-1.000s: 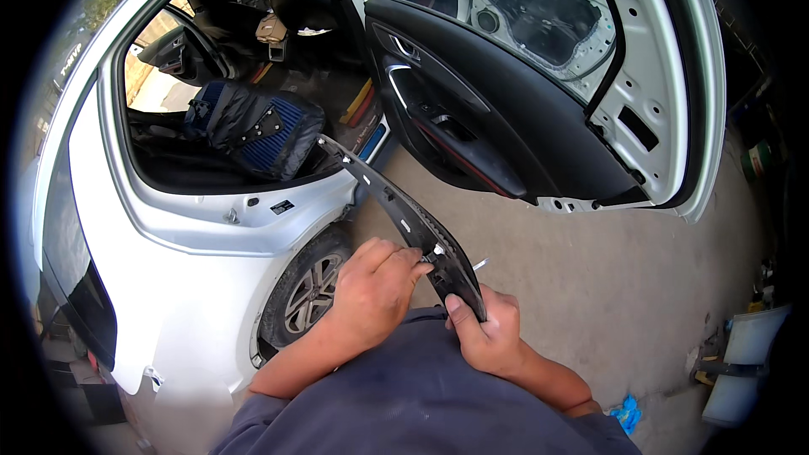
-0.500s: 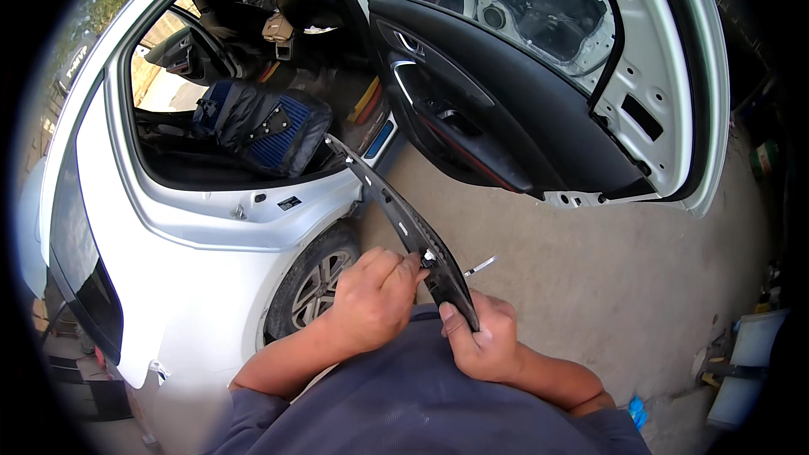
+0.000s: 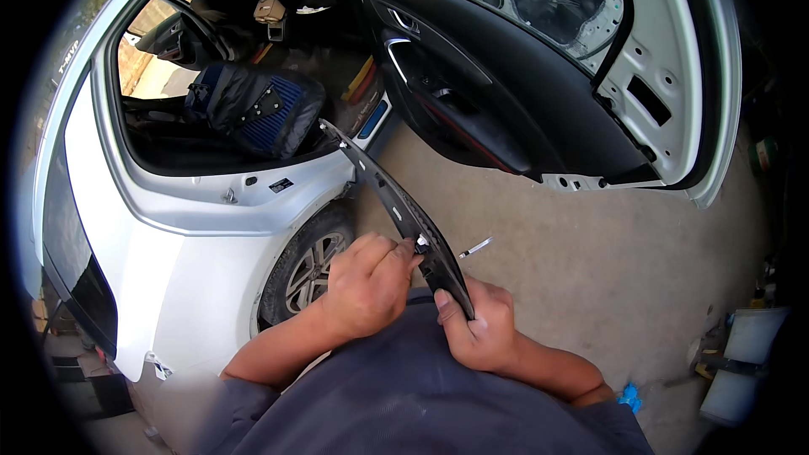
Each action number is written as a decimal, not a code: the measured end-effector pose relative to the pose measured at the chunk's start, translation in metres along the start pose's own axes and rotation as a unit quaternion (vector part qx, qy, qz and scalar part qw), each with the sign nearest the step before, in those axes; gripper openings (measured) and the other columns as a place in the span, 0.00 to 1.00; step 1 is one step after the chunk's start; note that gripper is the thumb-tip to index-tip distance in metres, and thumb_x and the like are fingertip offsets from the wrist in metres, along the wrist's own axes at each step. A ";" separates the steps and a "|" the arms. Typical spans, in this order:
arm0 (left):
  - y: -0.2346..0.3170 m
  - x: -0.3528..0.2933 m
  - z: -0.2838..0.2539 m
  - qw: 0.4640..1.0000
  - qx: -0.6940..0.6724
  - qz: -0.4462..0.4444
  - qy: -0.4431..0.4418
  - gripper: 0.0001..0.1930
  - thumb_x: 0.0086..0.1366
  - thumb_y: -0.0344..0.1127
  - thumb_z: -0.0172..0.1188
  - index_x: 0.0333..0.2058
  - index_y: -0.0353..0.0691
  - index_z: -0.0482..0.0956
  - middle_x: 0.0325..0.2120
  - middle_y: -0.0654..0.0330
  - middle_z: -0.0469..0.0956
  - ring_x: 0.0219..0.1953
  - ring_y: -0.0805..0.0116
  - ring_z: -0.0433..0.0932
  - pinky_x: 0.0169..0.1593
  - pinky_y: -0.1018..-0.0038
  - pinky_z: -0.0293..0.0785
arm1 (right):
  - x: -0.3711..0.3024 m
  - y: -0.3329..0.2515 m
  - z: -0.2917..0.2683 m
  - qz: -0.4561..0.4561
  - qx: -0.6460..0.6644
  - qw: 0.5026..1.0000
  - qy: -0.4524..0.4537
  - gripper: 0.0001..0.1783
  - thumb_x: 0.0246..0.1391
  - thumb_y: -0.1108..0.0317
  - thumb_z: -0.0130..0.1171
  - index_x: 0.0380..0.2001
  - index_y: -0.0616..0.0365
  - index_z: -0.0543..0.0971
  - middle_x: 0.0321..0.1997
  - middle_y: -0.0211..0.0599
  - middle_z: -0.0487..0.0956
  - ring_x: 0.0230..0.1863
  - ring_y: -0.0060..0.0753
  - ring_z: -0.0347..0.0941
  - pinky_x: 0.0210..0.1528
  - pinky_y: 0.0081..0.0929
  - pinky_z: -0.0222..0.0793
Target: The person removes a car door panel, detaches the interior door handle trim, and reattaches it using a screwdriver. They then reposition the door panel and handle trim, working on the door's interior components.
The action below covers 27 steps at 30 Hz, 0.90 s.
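Observation:
A long, curved black plastic trim strip (image 3: 390, 198) runs from my chest toward the open rear doorway of a white car (image 3: 194, 227). My right hand (image 3: 479, 329) grips the strip's near end from below, thumb on its edge. My left hand (image 3: 366, 285) rests on the strip near its near end, fingertips pinching a small white clip (image 3: 419, 242) on it. The far tip of the strip points at the door sill.
The car's rear door (image 3: 539, 76) stands open on the right, with its dark inner panel. A blue and black seat cover (image 3: 257, 109) lies inside. The rear wheel (image 3: 308, 265) is by my left arm. A small screwdriver (image 3: 475, 248) lies on the concrete; white containers (image 3: 742, 362) stand far right.
The view has shifted slightly closer to the car. My left fingers have moved along the strip onto the small white clip; my right hand keeps its grip on the near end.

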State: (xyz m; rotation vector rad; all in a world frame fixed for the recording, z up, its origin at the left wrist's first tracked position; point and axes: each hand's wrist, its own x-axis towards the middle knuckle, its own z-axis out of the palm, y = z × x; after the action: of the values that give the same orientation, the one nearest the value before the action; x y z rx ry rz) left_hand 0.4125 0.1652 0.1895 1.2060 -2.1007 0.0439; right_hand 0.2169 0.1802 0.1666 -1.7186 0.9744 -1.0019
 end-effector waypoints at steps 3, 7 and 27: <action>0.003 0.007 -0.002 1.000 0.022 -0.018 0.001 0.13 0.50 0.25 0.71 0.36 0.33 0.81 0.25 0.56 0.73 0.25 0.56 0.74 0.28 0.65 0.72 | 0.002 0.002 -0.001 0.004 0.002 1.000 0.017 0.07 0.57 0.77 0.60 0.38 0.71 0.76 0.21 0.48 0.74 0.21 0.51 0.73 0.25 0.38 0.68; 0.009 0.011 -0.011 0.996 0.073 -0.052 -0.020 0.11 0.53 0.31 0.70 0.34 0.36 0.80 0.25 0.59 0.73 0.27 0.60 0.74 0.28 0.68 0.72 | 0.005 0.003 -0.001 -0.043 -0.008 0.998 0.046 0.04 0.57 0.78 0.59 0.35 0.68 0.76 0.21 0.46 0.73 0.20 0.48 0.71 0.24 0.36 0.67; -0.014 -0.009 -0.027 0.974 0.061 0.067 -0.209 0.09 0.56 0.35 0.64 0.31 0.34 0.78 0.26 0.55 0.74 0.29 0.56 0.76 0.30 0.65 0.74 | -0.006 0.000 0.010 -0.067 -0.061 0.995 -0.046 0.15 0.48 0.80 0.62 0.41 0.75 0.74 0.26 0.52 0.79 0.28 0.55 0.78 0.32 0.42 0.74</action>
State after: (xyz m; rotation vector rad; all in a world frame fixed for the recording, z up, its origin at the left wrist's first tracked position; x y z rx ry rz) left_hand 0.4410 0.1735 0.2004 1.2248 -2.5778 -0.0224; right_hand 0.2236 0.1889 0.1627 -1.9350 0.8850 -0.9555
